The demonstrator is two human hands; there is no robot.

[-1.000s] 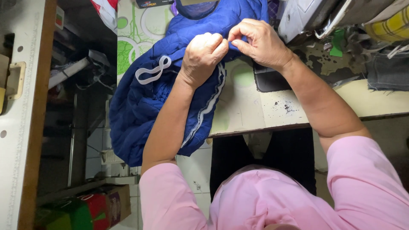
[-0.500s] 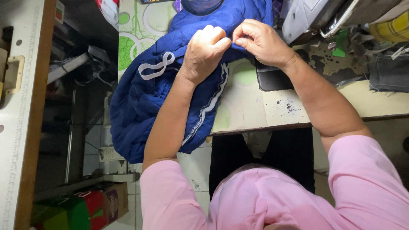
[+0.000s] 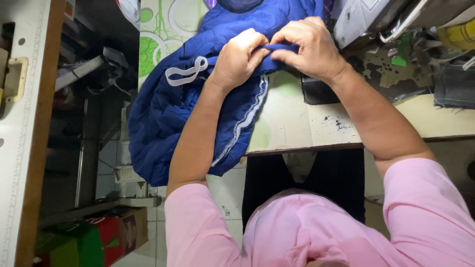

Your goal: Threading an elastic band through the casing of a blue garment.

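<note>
The blue quilted garment (image 3: pixel 163 118) lies on the tabletop (image 3: pixel 307 123), draping off its edge. Left hand (image 3: pixel 240 59) and right hand (image 3: pixel 311 47) pinch one hem fold between closed fingers, keeping it taut beside the sewing machine (image 3: pixel 366 20).

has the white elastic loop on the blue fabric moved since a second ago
Yes. The white elastic loop sits slightly higher and farther right against the table edge.
</note>
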